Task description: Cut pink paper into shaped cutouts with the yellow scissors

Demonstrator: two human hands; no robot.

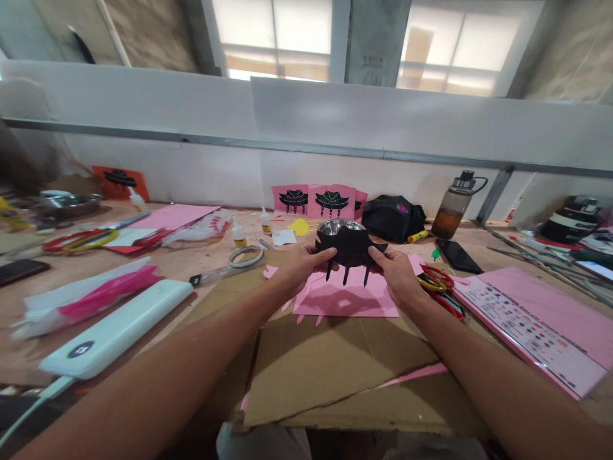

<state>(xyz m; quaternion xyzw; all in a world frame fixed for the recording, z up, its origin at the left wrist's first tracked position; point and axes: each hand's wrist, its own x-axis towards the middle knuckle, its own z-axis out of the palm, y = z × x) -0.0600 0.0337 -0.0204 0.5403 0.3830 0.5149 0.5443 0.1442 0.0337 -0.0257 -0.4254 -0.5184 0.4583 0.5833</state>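
Observation:
A black paper cutout (pixel 352 248) with a curved outline and three thin legs is held up between both hands. My left hand (pixel 311 260) pinches its left edge with the thumb in front. On the right edge my right hand (pixel 391 265) pinches it the same way. Below the cutout lies a pink paper sheet (pixel 354 303) on brown cardboard (pixel 335 370), with pink scraps around it. A metal bowl (pixel 341 227) stands just behind, partly hidden by the cutout.
Pink cards with black cutouts (pixel 330 201) lean on the back wall. Glue bottles (pixel 238 233), a tape roll (pixel 246 255) and a white power bank (pixel 117 329) are to the left. Scissors (pixel 438 284), a phone (pixel 458 255), a drink bottle (pixel 453 204) and a pink pack (pixel 531 326) are right.

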